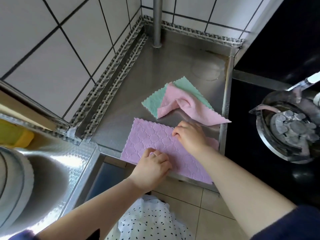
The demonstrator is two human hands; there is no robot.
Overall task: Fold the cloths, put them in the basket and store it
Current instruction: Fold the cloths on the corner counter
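A lilac quilted cloth (152, 141) lies flat on the steel counter (155, 70), its near edge hanging over the front. My left hand (152, 168) rests on its near edge with curled fingers that seem to pinch the fabric. My right hand (188, 134) sits on its far right part, fingers curled onto the cloth's upper edge. Behind it a rumpled pink cloth (187, 108) lies partly over a flat mint green cloth (154, 101). No basket is in view.
Tiled walls close the counter at the back and left, and a steel pole (157, 23) stands at the back corner. A steel pot (290, 125) sits on the black hob to the right. A sink (52, 170) lies to the left, with a yellow object (15, 135) beyond it.
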